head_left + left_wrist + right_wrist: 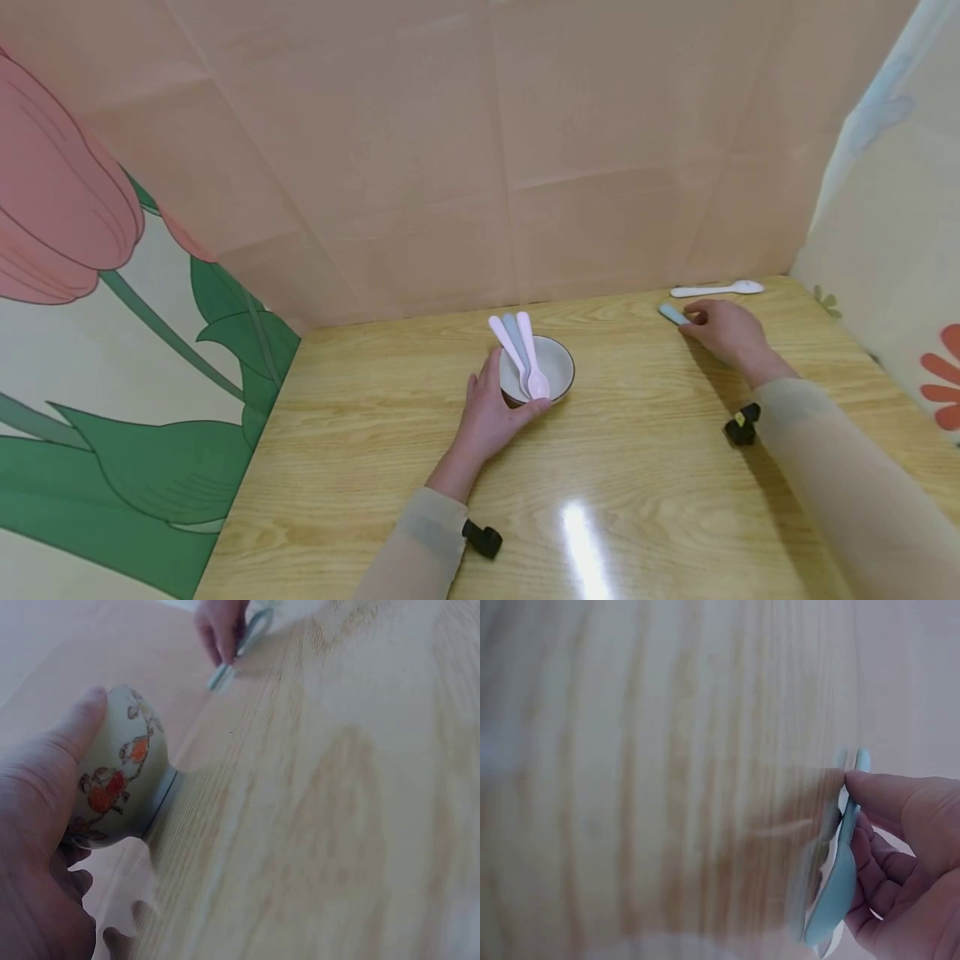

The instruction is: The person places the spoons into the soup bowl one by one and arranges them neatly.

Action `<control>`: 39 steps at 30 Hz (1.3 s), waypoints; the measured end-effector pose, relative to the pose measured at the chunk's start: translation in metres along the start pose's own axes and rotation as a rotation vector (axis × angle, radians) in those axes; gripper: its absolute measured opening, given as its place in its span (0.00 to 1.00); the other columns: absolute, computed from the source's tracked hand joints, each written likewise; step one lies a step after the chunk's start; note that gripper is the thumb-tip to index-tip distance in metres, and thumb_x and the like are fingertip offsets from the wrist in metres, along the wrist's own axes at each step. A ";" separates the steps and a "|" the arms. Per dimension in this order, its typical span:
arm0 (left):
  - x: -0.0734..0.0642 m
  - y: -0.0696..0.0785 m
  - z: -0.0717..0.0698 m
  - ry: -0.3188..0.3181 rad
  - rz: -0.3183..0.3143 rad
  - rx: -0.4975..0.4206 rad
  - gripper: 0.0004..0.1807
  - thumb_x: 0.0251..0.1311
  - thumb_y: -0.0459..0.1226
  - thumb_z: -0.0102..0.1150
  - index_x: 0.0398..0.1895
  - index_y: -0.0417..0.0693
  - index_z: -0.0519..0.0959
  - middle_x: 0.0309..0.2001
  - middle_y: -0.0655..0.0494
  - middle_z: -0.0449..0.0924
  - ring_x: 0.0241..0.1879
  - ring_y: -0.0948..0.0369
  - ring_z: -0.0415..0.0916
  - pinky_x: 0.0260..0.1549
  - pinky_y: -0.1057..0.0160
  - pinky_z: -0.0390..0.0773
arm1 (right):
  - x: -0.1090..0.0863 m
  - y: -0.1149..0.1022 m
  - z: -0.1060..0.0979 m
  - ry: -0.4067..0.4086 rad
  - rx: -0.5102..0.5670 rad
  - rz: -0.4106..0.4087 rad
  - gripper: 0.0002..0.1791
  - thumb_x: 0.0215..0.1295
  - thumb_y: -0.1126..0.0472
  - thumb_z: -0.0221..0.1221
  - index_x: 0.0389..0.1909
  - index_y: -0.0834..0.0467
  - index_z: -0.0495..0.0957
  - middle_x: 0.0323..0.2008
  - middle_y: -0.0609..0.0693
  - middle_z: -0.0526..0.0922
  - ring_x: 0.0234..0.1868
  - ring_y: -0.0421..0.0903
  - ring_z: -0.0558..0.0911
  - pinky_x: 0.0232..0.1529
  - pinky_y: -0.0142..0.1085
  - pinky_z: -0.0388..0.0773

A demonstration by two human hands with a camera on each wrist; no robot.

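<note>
A small bowl (557, 367) with a dark rim stands on the wooden table, and my left hand (491, 414) holds its near left side between thumb and fingers. In the left wrist view, the outside of the bowl (120, 776) shows painted branches and orange-red fruit. Two pink spoons (537, 383) and a grey-blue one (512, 322) lean in the bowl, handles pointing away. Farther right, my right hand (727, 331) pinches a light blue spoon (834, 896) by its handle. This spoon is at or very near the tabletop; whether it touches is unclear.
Behind my right hand, a white spoon (716, 289) lies along the far edge of the table (360, 442). A pinkish-brown sheet (420, 167) rises at the back, with flower-printed panels at left and right.
</note>
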State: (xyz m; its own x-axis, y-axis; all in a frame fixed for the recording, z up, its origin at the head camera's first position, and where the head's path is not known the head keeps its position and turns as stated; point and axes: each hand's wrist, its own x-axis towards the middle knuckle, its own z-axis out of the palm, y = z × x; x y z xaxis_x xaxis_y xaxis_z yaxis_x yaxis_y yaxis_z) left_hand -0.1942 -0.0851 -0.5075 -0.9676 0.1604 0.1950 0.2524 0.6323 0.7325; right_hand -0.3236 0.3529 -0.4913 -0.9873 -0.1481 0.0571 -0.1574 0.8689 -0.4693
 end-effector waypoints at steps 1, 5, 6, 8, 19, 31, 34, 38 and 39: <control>0.000 0.000 0.000 0.000 -0.001 0.000 0.67 0.60 0.64 0.79 0.90 0.48 0.49 0.84 0.47 0.62 0.83 0.50 0.60 0.84 0.38 0.43 | 0.000 -0.001 0.000 0.000 -0.002 -0.006 0.27 0.78 0.55 0.66 0.67 0.71 0.79 0.57 0.73 0.85 0.56 0.74 0.83 0.56 0.69 0.76; -0.001 0.000 0.000 -0.002 -0.006 0.003 0.67 0.60 0.64 0.79 0.90 0.47 0.49 0.85 0.46 0.61 0.83 0.49 0.60 0.84 0.38 0.43 | -0.002 -0.005 0.001 0.009 0.005 -0.017 0.28 0.78 0.54 0.67 0.67 0.70 0.80 0.56 0.72 0.86 0.56 0.74 0.83 0.55 0.68 0.77; -0.001 0.000 0.000 -0.003 -0.007 0.003 0.67 0.60 0.64 0.79 0.90 0.47 0.49 0.85 0.46 0.61 0.83 0.49 0.59 0.84 0.38 0.43 | -0.002 -0.006 0.002 0.013 0.008 -0.020 0.28 0.79 0.53 0.67 0.67 0.70 0.80 0.56 0.72 0.86 0.56 0.73 0.84 0.55 0.68 0.77; -0.001 0.000 0.001 -0.003 -0.007 0.001 0.67 0.60 0.65 0.79 0.90 0.46 0.49 0.85 0.46 0.61 0.83 0.49 0.60 0.84 0.38 0.42 | -0.003 -0.009 0.003 0.022 0.023 -0.028 0.29 0.79 0.52 0.67 0.68 0.70 0.79 0.56 0.72 0.86 0.55 0.72 0.84 0.55 0.67 0.77; 0.000 0.000 0.001 0.005 -0.005 0.001 0.67 0.60 0.65 0.78 0.90 0.46 0.50 0.84 0.46 0.62 0.82 0.49 0.61 0.84 0.37 0.43 | -0.007 -0.034 0.006 0.063 0.092 -0.059 0.28 0.81 0.51 0.65 0.69 0.67 0.80 0.53 0.69 0.88 0.54 0.68 0.85 0.55 0.66 0.77; 0.000 -0.001 0.000 -0.003 0.000 -0.010 0.67 0.60 0.65 0.78 0.90 0.49 0.49 0.85 0.48 0.61 0.83 0.50 0.60 0.84 0.37 0.42 | -0.015 -0.073 0.005 0.084 0.236 -0.089 0.28 0.83 0.48 0.64 0.70 0.63 0.81 0.52 0.63 0.89 0.53 0.63 0.86 0.54 0.60 0.79; 0.000 -0.001 0.000 -0.006 -0.003 -0.012 0.67 0.60 0.66 0.77 0.90 0.49 0.48 0.85 0.49 0.60 0.83 0.50 0.59 0.84 0.37 0.42 | -0.017 -0.082 0.006 0.085 0.271 -0.076 0.28 0.83 0.47 0.64 0.71 0.62 0.81 0.53 0.62 0.89 0.54 0.62 0.87 0.55 0.57 0.79; 0.000 -0.001 0.000 -0.013 -0.009 -0.013 0.67 0.61 0.66 0.77 0.91 0.48 0.48 0.86 0.49 0.59 0.84 0.51 0.58 0.84 0.38 0.41 | -0.018 -0.090 0.009 0.091 0.329 -0.062 0.28 0.82 0.47 0.65 0.71 0.62 0.81 0.52 0.62 0.91 0.51 0.54 0.88 0.50 0.40 0.81; 0.000 -0.001 0.000 -0.015 -0.012 -0.012 0.67 0.61 0.66 0.77 0.91 0.49 0.48 0.86 0.49 0.59 0.84 0.51 0.57 0.84 0.39 0.41 | -0.018 -0.092 0.010 0.092 0.347 -0.061 0.28 0.82 0.48 0.66 0.71 0.62 0.81 0.51 0.62 0.91 0.49 0.50 0.88 0.47 0.35 0.81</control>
State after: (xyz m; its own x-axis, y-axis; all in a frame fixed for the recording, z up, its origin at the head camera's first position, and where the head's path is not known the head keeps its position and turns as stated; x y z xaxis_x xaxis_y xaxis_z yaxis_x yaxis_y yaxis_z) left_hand -0.1943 -0.0856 -0.5085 -0.9705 0.1642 0.1767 0.2409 0.6252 0.7423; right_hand -0.2917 0.2710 -0.4582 -0.9764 -0.1380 0.1662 -0.2160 0.6455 -0.7326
